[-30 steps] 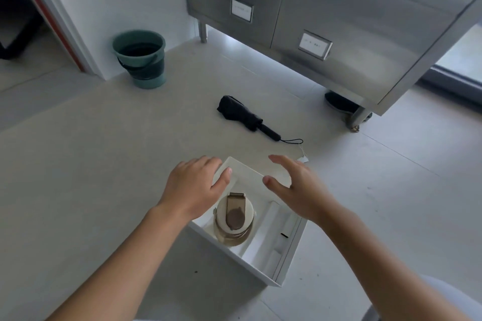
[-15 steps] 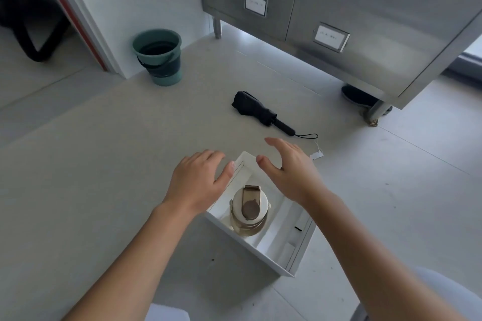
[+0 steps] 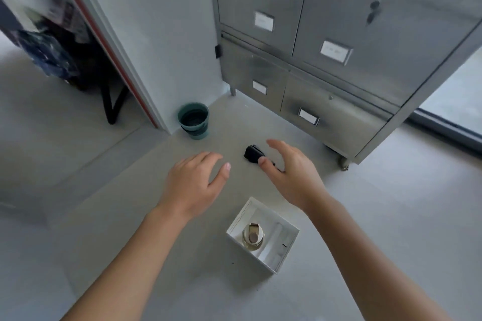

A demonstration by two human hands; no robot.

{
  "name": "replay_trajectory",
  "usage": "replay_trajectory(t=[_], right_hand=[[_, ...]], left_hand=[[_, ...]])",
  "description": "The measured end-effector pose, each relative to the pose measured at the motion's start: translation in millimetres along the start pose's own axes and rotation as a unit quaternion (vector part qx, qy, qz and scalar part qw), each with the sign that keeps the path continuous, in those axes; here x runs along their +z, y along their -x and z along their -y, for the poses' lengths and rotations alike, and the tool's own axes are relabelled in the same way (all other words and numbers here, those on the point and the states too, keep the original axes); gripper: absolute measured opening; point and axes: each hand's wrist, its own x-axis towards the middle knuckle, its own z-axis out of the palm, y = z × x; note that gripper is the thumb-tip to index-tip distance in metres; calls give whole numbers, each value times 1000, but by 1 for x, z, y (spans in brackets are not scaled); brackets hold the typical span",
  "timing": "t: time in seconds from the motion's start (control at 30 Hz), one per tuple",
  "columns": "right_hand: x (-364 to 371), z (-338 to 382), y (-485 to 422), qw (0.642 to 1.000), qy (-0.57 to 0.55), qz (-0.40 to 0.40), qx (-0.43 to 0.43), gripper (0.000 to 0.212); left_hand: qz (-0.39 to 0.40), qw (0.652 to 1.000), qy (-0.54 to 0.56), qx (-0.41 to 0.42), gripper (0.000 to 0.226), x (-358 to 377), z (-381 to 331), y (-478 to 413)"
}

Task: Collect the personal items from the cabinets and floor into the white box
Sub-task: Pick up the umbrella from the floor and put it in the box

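The white box [image 3: 288, 251] sits on the floor below my hands, holding a cream bottle with a brown lid [image 3: 252, 236]. A folded black umbrella [image 3: 253, 154] lies on the floor beyond it, partly hidden behind my right hand [image 3: 290, 173]. That hand hovers over the umbrella with fingers spread and holds nothing. My left hand [image 3: 195, 185] floats to the left at the same height, fingers relaxed and empty. The steel cabinet [image 3: 339, 65] stands behind, all its doors closed.
A teal bucket [image 3: 193, 124] stands by the white wall corner, left of the cabinet. A doorway with dark furniture opens at the far left. A cabinet leg [image 3: 343, 164] stands at the right, near the umbrella.
The view has risen and pulled back, so the cabinet's upper doors now show. Both hands have left the box and moved forward; the right one now covers part of the umbrella.
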Motion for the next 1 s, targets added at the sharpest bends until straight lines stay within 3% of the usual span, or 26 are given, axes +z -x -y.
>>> replay_trajectory(t=[0.17, 0.3, 0.5, 0.7, 1.0], right_hand=[[-141, 125, 16, 999, -7, -41, -33, 54], [-197, 181, 26, 994, -15, -81, -65, 53], [-220, 188, 55, 995, -3, -90, -50, 55], [-251, 158, 75, 994, -10, -108, -4, 54], [-308, 90, 53, 994, -15, -107, -24, 56]], left_hand=[[-51, 998, 14, 14, 57, -178, -65, -10], [-66, 997, -5, 31, 60, -246, -88, -9], [-62, 996, -14, 64, 56, -262, -106, -3], [-71, 993, 0, 96, 49, -258, -148, -8], [-74, 993, -17, 91, 47, -233, -225, -44]])
